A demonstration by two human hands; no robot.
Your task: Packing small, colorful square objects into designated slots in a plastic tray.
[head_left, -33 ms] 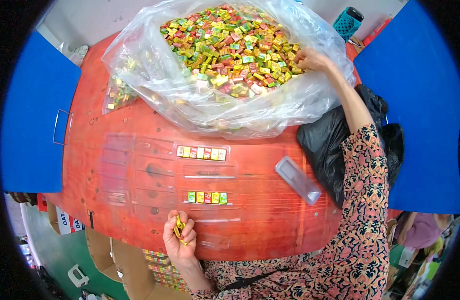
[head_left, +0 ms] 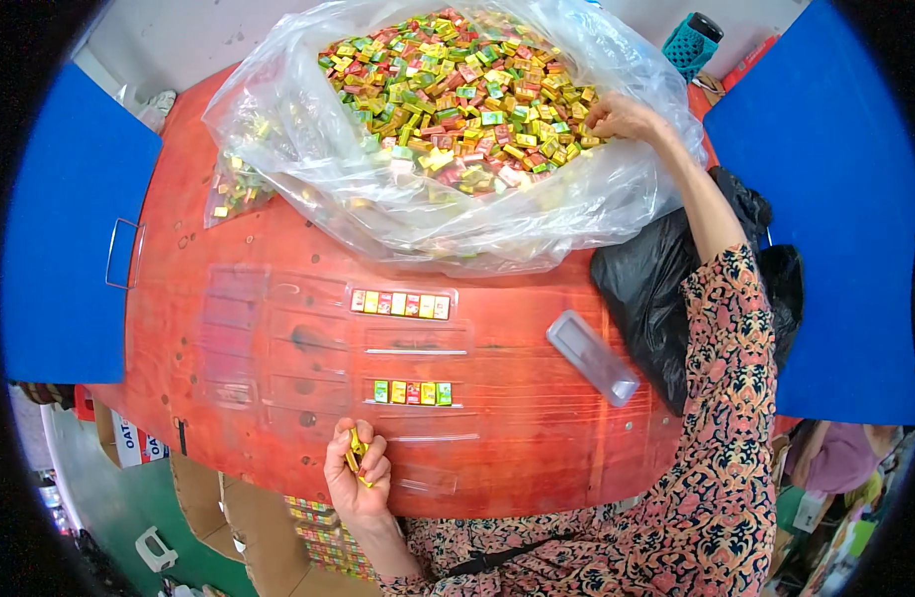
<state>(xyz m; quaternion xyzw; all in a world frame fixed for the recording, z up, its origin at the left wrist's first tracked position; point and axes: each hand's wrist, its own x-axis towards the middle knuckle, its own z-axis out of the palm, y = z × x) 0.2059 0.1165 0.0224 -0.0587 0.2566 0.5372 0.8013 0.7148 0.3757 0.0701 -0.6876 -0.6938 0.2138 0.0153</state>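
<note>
Clear bag (head_left: 428,231) holds small packets (head_left: 448,95) (right fingers (head_left: 601,115) inside)

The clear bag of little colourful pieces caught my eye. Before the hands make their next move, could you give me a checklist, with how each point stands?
1. Clear bag open: ok, its mouth gapes wide around the pile of pieces.
2. Right hand at the pile: ok, at its right edge.
3. Piece gripped by the right hand: cannot tell, its fingertips hide this.
4. Left hand holding something: ok, small yellow pieces show between its fingers.
5. Lower row packed without gaps: not ok, red shows between its five pieces.
6. Loose plastic container apart from both hands: ok.
</note>
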